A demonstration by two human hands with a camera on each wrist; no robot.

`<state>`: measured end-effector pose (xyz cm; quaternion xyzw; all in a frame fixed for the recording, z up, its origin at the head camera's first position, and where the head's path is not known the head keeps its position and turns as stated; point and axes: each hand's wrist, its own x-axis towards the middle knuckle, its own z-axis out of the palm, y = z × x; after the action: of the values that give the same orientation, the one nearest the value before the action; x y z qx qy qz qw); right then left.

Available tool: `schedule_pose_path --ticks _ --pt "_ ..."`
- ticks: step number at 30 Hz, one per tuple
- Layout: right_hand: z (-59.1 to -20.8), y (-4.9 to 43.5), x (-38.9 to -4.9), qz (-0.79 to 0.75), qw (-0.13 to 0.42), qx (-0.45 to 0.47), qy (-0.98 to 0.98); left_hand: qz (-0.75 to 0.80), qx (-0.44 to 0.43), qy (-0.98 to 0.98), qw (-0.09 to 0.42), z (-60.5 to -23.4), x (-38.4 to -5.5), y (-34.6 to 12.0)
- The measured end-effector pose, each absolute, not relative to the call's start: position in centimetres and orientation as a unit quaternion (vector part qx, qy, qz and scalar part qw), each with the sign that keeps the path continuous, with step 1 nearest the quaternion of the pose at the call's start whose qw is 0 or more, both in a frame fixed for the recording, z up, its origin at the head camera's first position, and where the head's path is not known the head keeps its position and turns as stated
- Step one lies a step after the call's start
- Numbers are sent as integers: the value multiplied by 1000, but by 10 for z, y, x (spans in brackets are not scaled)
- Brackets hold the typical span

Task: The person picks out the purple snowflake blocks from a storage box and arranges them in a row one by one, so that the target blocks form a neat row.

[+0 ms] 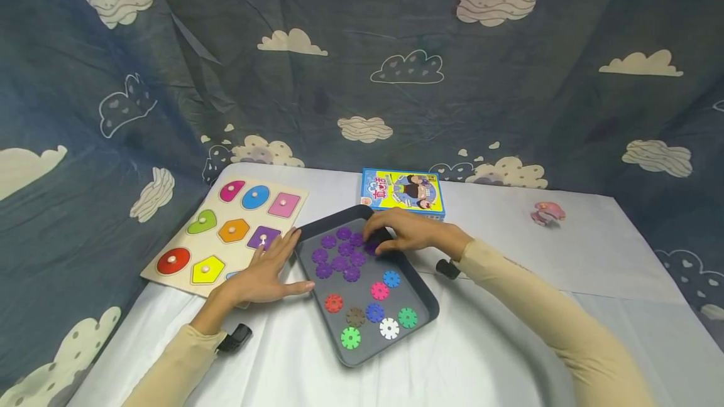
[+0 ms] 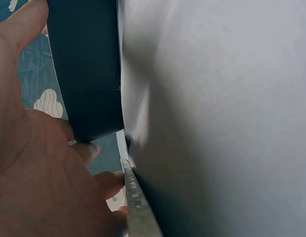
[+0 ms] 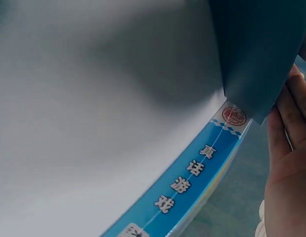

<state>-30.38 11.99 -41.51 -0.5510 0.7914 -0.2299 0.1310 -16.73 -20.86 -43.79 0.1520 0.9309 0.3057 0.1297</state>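
Observation:
A dark grey tray (image 1: pixel 421 291) holds a cluster of purple notched discs (image 1: pixel 339 263) toward its far end. Nearer its front lie several single discs, among them a red disc (image 1: pixel 334 303), a white disc (image 1: pixel 389 328) and a light green disc (image 1: pixel 351 338). My left hand (image 1: pixel 266 278) rests at the tray's left rim, fingers extended and thumb over the edge. Over the far right side reaches my right hand (image 1: pixel 407 231), its fingers loosely bent and apart from the thumb, by the purple discs. Whether its fingertips touch a disc is unclear. Both wrist views show the tray's outer wall (image 2: pixel 86 69).
A wooden shape board (image 1: pixel 217 247) with colourful knobbed pieces lies left of the tray, partly under my left hand. Behind the tray is a blue and yellow box (image 1: pixel 403 192). A small pink object (image 1: pixel 547 213) sits at the far right of the white-covered table (image 1: pixel 588 244).

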Motion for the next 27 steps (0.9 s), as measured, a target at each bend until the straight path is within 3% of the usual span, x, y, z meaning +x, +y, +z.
schedule_pose_path --ticks 19,27 --pt "-411 100 -311 -109 154 -572 798 307 149 931 131 -441 -168 -210" --pt "-413 99 -311 -87 139 -572 803 302 148 933 127 -441 -168 -208"
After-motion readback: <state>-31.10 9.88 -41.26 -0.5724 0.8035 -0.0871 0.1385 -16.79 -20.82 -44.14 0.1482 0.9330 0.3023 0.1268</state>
